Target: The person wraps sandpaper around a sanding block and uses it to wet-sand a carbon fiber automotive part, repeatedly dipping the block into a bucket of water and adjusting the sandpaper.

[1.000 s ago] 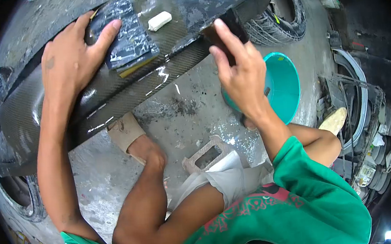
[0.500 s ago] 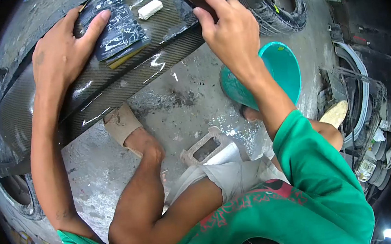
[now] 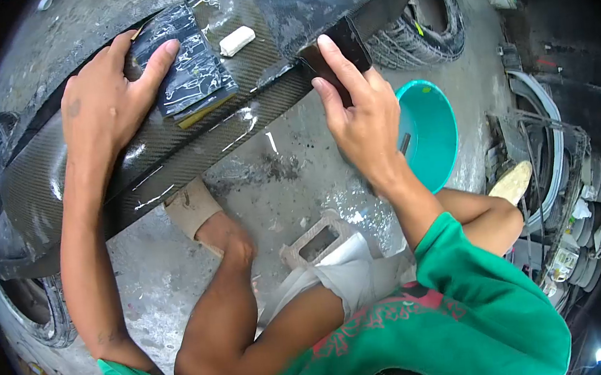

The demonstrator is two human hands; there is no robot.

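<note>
A long glossy carbon-fibre panel (image 3: 49,170) lies across the top of the view, wet in places. My left hand (image 3: 104,105) is spread over its left part, thumb resting on a wet, dark sheet of sandpaper (image 3: 193,61) that has a yellowish edge below it. Beside that sheet sits a small white block (image 3: 237,41). In my right hand (image 3: 366,121), between thumb and fingers, is a dark, wet piece of sandpaper (image 3: 349,44), held against the panel's near edge. Whether a backing block is inside it is hidden.
A teal bucket (image 3: 446,135) stands on the wet concrete floor by my right forearm, a dark strip inside. A tyre (image 3: 444,28) is behind the panel's right end. I sit on a low plastic stool (image 3: 295,252). Assorted parts (image 3: 573,199) are piled at the right.
My right hand, with the dark sandpaper, has moved down and slightly right onto the panel's near edge. My left hand stays in place on the panel; the view has shifted slightly.
</note>
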